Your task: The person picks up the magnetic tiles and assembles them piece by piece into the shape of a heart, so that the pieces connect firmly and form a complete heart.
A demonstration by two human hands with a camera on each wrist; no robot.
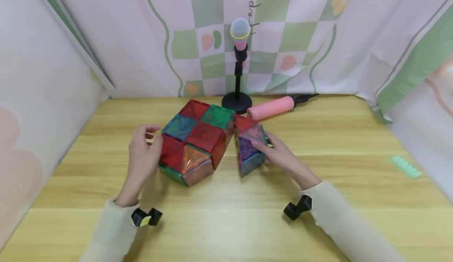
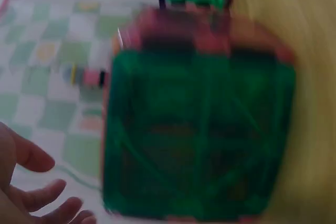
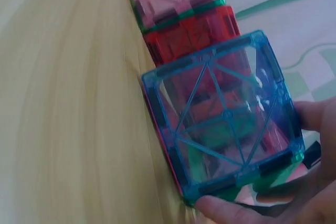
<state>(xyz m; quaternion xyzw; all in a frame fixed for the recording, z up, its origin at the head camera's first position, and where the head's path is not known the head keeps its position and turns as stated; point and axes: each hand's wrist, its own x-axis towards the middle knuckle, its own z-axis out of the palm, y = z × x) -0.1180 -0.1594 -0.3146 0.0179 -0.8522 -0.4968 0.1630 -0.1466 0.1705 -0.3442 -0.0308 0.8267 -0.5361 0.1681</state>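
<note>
A large block of see-through magnetic tiles point(image 1: 205, 134), with red, blue, green and orange faces, rests on the wooden table. Along its left side my left hand point(image 1: 139, 152) has its fingers loosely bent. The blurred left wrist view shows that hand apart from a green square tile point(image 2: 199, 135) on the block's side. To the right of the large block is a smaller tile block point(image 1: 247, 136), which my right hand point(image 1: 279, 154) grips with the thumb on top. Its blue end tile point(image 3: 231, 114) fills much of the right wrist view. A narrow gap lies between the two blocks near me.
At the back stands a toy microphone point(image 1: 240, 32) on a black round-based stand point(image 1: 237, 101). A pink cylinder with a black nozzle point(image 1: 274, 107) lies beside it, just behind the smaller block. A mint studded strip point(image 1: 406, 166) lies far right. Patterned curtains point(image 1: 209, 18) border the table point(image 1: 226, 222).
</note>
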